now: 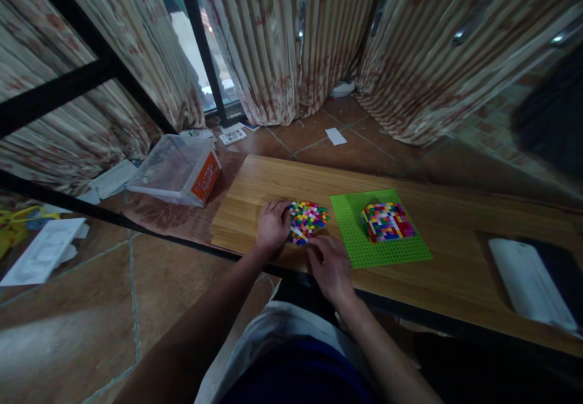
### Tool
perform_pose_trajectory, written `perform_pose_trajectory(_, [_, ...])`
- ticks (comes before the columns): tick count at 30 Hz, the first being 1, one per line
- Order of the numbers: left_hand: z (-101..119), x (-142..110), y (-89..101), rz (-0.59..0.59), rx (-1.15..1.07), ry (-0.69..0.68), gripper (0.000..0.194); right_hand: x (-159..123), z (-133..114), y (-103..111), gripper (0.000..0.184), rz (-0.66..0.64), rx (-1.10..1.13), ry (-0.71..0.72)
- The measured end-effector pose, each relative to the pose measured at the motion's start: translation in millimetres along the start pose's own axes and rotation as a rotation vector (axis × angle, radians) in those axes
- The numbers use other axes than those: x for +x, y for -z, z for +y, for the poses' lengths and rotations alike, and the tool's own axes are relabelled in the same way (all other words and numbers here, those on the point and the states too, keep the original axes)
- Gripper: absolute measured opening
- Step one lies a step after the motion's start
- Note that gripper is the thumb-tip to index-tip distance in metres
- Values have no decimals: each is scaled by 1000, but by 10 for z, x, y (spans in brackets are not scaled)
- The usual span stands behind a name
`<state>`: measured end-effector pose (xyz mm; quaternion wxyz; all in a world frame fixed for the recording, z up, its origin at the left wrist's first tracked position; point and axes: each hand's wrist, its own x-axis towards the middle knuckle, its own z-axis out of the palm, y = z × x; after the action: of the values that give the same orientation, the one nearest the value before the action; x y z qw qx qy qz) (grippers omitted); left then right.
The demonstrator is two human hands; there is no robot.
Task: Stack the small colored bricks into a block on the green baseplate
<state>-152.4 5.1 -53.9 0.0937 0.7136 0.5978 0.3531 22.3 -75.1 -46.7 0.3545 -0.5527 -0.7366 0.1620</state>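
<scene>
A loose pile of small multicoloured toy building bricks (pixel 307 219) lies on the wooden tabletop between my hands. At the pile's left edge rests my left hand (pixel 273 225), palm down, its fingers loosely curved and apart, touching the nearest bricks. My right hand (pixel 331 264) is at the near right edge of the pile. Its thumb and forefinger come together there, and anything between them is too small to tell. Right of the pile lies a green studded baseplate (pixel 350 243). A block built of many coloured bricks (pixel 389 222) stands on it.
A clear plastic bin (pixel 170 167) with an orange label stands at the table's left end, on a brown patterned cloth (pixel 191 222). A white case-like object (pixel 528 279) lies at the right. Beyond the table are a tiled floor with papers (pixel 336 136) and long curtains (pixel 268 58).
</scene>
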Motion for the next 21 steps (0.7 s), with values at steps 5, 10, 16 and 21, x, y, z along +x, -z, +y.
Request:
perform_pose_trajectory(5, [0, 1, 5, 4, -3, 3, 23, 64, -31, -86, 14, -12, -143, 24])
perform_pose_trajectory(10, [-1, -5, 6, 1, -6, -1, 24, 141, -23, -123, 11, -10, -212, 30])
perform_pose_trajectory(16, [8, -2, 8, 5, -5, 17, 23, 172, 95, -69, 14, 11, -288, 61])
perform_pose_trajectory(21, [-3, 1, 7, -2, -11, 13, 24, 198, 132, -71, 20, 20, -294, 72])
